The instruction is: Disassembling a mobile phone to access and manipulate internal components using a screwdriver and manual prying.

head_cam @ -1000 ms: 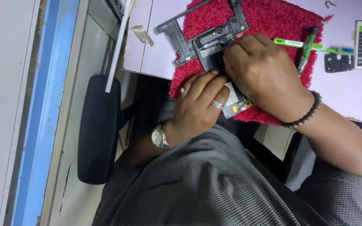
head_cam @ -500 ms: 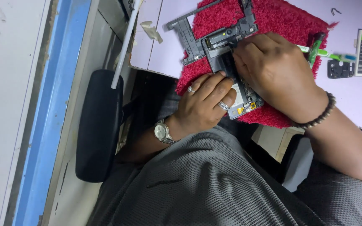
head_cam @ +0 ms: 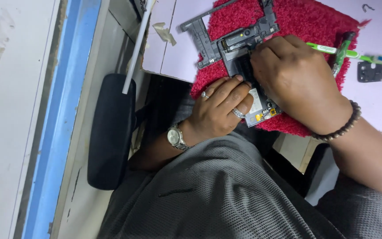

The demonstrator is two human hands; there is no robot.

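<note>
On the red mat (head_cam: 306, 20), both hands' fingers (head_cam: 226, 90) clamp an opened dark phone (head_cam: 248, 66), circuitry exposed.

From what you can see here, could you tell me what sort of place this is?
Probably a small phone repair bench. Both hands, left hand and right hand, work on an opened phone lying on a red mat, with a green-handled tool and a loose small part on the table.

The opened phone (head_cam: 244, 66) lay flat on a red mat (head_cam: 306, 22) at the counter's near edge, its dark back uncovered, a circuit board with small yellow parts showing at its lower end. Its grey frame (head_cam: 202, 37) lay tilted just beside it, touching.
</note>
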